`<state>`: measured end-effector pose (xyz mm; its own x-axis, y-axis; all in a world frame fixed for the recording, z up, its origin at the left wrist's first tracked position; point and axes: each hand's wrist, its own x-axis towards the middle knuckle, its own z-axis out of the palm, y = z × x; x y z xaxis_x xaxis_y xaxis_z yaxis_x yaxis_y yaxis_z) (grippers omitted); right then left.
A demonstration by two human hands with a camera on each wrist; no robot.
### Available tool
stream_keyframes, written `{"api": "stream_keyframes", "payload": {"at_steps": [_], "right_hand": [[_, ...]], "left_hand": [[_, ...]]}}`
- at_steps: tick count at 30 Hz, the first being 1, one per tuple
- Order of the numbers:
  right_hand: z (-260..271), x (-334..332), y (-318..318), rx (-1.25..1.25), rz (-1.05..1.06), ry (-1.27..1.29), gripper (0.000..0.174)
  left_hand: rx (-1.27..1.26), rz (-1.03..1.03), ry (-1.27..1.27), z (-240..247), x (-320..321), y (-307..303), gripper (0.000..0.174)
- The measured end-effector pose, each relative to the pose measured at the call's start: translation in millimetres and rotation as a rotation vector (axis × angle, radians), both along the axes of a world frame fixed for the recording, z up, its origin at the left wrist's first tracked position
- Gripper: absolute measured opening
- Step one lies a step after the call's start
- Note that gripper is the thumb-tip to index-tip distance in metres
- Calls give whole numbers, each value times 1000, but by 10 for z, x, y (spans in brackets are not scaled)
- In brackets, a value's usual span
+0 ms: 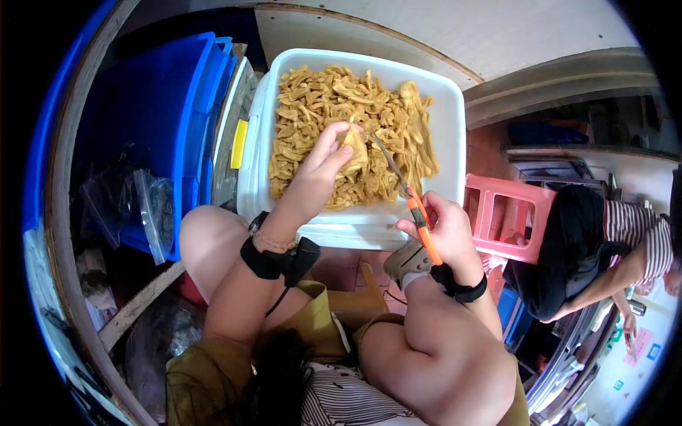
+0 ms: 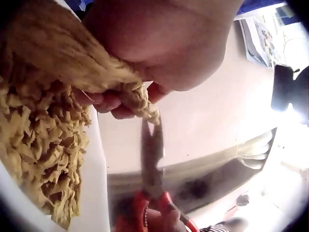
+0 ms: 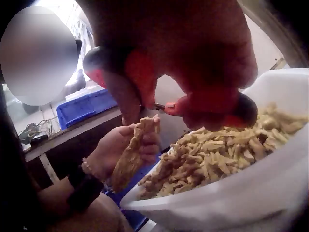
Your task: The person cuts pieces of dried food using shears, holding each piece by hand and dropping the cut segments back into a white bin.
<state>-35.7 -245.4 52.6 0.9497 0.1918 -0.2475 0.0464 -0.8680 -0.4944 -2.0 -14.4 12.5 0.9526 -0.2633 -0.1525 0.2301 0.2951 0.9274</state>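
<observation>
My left hand (image 1: pixel 321 170) grips a long yellow-brown fibrous piece (image 2: pixel 72 53) over a white plastic tub (image 1: pixel 456 135). Beneath it, a heap of cut strips (image 1: pixel 312 106) of the same stuff fills much of the tub. In my right hand (image 1: pixel 449 233) are scissors with orange-red and black handles (image 1: pixel 424 228), fingers through the loops. Their metal blades (image 2: pixel 152 154) point at the narrow end of the piece, slightly parted with the tips right at it in the left wrist view. Longer uncut-looking pieces (image 1: pixel 418 128) lie along the tub's right side.
Blue crates (image 1: pixel 156 135) stand to the left, with plastic bags (image 1: pixel 155 206) hanging there. A pink stool (image 1: pixel 508 220) is right of the tub, and another person in a striped top (image 1: pixel 632 227) sits beyond it. A pale wall (image 1: pixel 511 35) rises behind.
</observation>
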Motion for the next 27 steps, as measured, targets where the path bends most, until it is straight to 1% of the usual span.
{"api": "stream_keyframes", "payload": {"at_steps": [2,4,6,10,13,15,18,19,21,24,25,27], "right_hand": [[-3,0,7,-8,-6,8,58],[-13,-2,14,0,0,26,49],[-27,-1,7,-1,-11,41,48],[-25,2,5,11,-19,57,47],[4,7,3,19,-32,77,47],[10,11,7,28,-32,74,47],[11,7,5,40,-33,57,48],[11,6,3,42,-34,42,48],[-6,3,-16,24,-34,29,48],[-24,1,-34,-9,-37,5,49],[-26,1,-36,-23,-38,-7,49],[0,3,-19,-27,-40,-16,49]], "left_hand": [[-15,5,-39,-6,2,-13,40],[-31,8,-78,-15,6,-30,38],[-15,20,-107,-26,7,-35,39],[-46,33,-88,-15,3,-45,39],[-41,-12,-76,75,-4,-32,41],[25,-31,-29,99,-13,-33,42],[65,-35,-28,88,-17,-34,43],[64,-35,-28,14,-11,-27,43],[295,-23,-321,-164,10,-8,45],[328,-24,-328,-168,-2,-13,48],[327,-24,-327,-127,-8,-8,48],[211,-127,-35,-11,-22,10,52]]}}
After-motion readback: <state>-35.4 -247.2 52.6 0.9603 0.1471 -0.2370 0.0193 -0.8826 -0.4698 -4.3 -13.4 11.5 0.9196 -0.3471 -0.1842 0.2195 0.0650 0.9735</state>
